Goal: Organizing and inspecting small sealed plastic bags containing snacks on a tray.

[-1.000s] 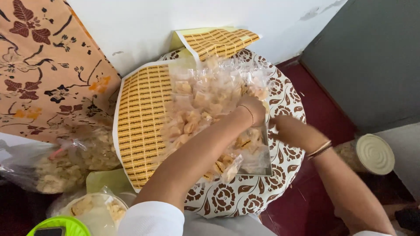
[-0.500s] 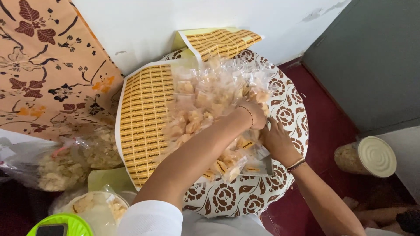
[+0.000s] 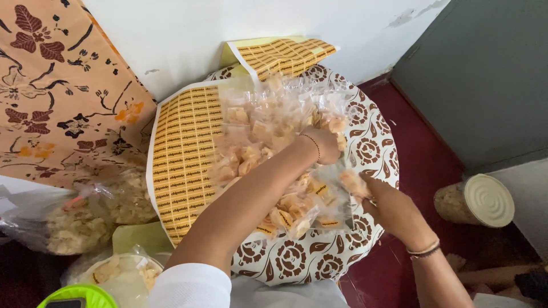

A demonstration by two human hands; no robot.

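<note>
Left hand: we see the left hand [image 3: 325, 144] reach across the tray and rest on top of the pile of snack packets [image 3: 274, 148]. Its fingers curl down into the packets, but we cannot tell if it grips one.
Right hand: the right hand [image 3: 388, 208] is at the right edge of the pile, and its fingers pinch one small clear packet [image 3: 354, 183] full of pale yellow pieces.
Snack packets: we see many small clear bags heaped in the middle of the tray, each with light orange and yellow bits inside.
Round tray: the round tray [image 3: 319, 262] is white with brown flower shapes, and it sits low in front of us by the wall.
Yellow sheet: a yellow sheet with brown stripes [image 3: 185, 154] lies on the left half of the tray, under the packets.
Second sheet: another striped sheet [image 3: 279, 54] leans on the white wall behind the tray.
Big bags: large clear bags of snacks [image 3: 85, 214] lie to the left of the tray, by the orange flower cloth [image 3: 51, 91].
Jar: a jar with a white lid [image 3: 474, 201] lies on its side on the red floor [image 3: 422, 165], well apart from the tray on the right.
</note>
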